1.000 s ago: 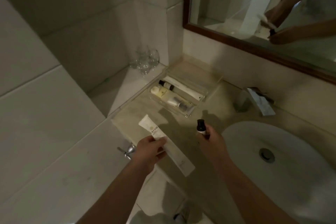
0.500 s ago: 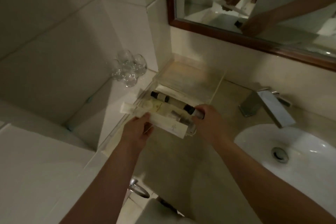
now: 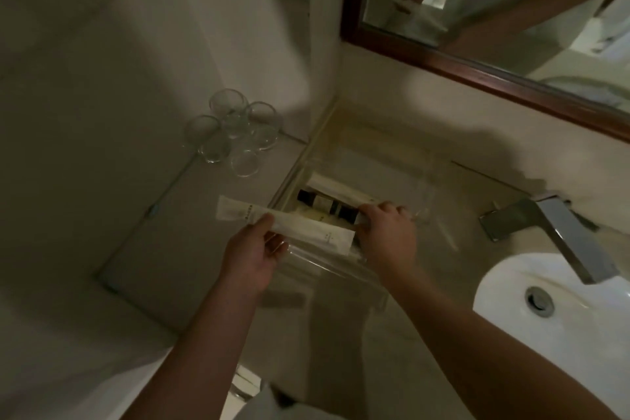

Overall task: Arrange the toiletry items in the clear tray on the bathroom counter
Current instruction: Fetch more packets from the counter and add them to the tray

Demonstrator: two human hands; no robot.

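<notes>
Clear plastic, the tray [image 3: 395, 177] sits on the desk [image 3: 467, 194] against the wall, holding a bottle [image 3: 318, 202] and a long white packet [image 3: 341, 186]. The right grip [image 3: 388, 235] is curled round a dark-capped vial [image 3: 346, 215], already down among them. The left grip [image 3: 252, 259] pinches a white sachet [image 3: 306, 230] over the near edge. Placing seems under way; next, each piece likely needs laying flat alongside the rest.

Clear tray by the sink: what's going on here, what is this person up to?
A person is tidying toiletries into the clear tray on the counter. Their left hand holds a white tube and a long white packet together over the tray's near edge. Their right hand grips a dark-capped bottle down inside the tray, beside other items. Some glasses stand to the tray's left.
</notes>
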